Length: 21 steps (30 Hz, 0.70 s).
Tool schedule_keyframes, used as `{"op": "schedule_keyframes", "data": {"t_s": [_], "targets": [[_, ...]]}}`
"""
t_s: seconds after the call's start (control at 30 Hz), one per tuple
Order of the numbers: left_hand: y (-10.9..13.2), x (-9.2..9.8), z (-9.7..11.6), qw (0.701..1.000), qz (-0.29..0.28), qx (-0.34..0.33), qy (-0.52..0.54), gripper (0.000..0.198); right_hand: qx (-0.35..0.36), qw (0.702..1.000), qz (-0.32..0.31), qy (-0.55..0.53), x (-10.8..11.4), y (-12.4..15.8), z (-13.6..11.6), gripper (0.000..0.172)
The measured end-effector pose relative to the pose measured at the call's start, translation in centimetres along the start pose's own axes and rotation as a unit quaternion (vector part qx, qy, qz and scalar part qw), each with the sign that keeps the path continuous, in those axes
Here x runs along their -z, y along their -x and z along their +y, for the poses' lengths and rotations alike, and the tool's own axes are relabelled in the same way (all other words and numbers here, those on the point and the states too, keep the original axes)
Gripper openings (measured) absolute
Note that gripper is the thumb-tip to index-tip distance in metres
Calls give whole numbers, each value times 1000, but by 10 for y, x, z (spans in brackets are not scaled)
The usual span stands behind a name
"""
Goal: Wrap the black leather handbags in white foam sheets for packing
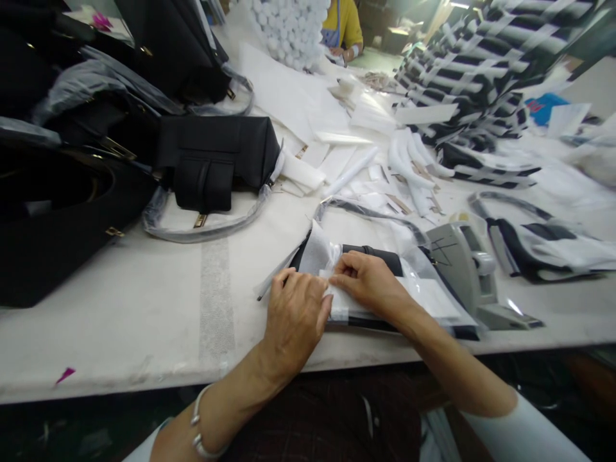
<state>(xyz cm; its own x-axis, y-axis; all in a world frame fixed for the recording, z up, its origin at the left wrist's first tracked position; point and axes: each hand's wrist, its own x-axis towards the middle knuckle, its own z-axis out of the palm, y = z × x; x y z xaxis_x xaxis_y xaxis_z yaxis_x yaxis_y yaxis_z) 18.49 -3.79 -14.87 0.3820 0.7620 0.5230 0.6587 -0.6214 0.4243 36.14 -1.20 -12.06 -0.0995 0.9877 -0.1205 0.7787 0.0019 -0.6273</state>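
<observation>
A black handbag (373,324) lies at the table's front edge, partly covered by white wrapping sheets (428,298). Its strap (370,208), in clear plastic, loops out behind it. My left hand (298,317) is closed over the bag's left side, its fingertips curled under and partly hidden. Beside it, my right hand (368,282) is closed in a pinch at the edge of the white sheet, near a shiny clear strip that may be tape or plastic. The two hands nearly touch. Just right of the bag stands a grey tape dispenser (464,269).
Another black handbag (216,144) lies behind on the left, near larger black bags (62,231). A wrapped bag (548,247) rests at right, below a tall stack of wrapped bags (481,70). White sheets (293,90) cover the back. A person in yellow (349,29) sits beyond.
</observation>
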Motion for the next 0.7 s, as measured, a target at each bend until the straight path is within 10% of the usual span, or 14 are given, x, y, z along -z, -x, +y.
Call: {"op": "schedule_keyframes", "data": {"t_s": [0.17, 0.47, 0.7], "targets": [[9, 2, 9, 991, -8, -128, -34, 21, -29, 999, -21, -3, 2, -6, 0, 11], [14, -2, 10, 983, -82, -138, -94, 35, -68, 996, 47, 20, 0, -17, -7, 14], [15, -2, 10, 981, -69, -138, -115, 39, -95, 943, 302, -105, 98, 56, 15, 32]]}}
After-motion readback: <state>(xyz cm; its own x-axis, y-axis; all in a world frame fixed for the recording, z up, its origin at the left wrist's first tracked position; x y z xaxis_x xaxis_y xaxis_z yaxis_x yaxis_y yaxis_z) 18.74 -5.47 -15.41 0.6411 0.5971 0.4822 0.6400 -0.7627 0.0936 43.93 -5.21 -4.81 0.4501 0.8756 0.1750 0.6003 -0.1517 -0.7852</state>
